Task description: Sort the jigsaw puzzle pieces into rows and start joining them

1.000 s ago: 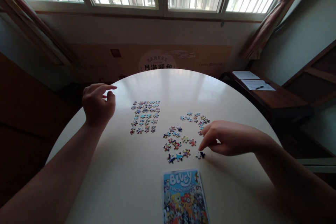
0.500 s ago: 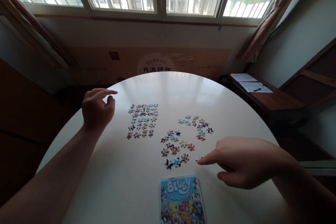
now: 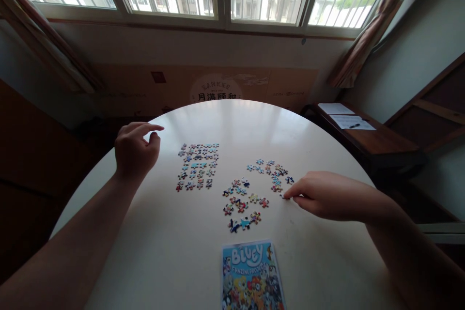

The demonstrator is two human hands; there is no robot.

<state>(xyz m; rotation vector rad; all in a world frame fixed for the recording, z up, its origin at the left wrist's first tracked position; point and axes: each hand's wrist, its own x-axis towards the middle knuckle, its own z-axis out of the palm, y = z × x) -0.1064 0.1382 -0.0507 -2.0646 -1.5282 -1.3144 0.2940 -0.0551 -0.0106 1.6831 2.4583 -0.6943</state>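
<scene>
Piece [image 3: 282, 196]: best slid flat, lightly
Left hand [image 3: 136, 150]: empty, loosely curled
Right hand [image 3: 317, 194]: touching it, grip unclear

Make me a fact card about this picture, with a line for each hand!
Left hand: left side of the white table, holding nothing visible
Right hand: touching or nearly touching a mostly hidden puzzle piece
Loose pieces: small groups nearer the right hand
Puzzle rows: left of the loose pieces
Bluey picture: flat, nearest the viewer
Side desk: papers, pen
</scene>
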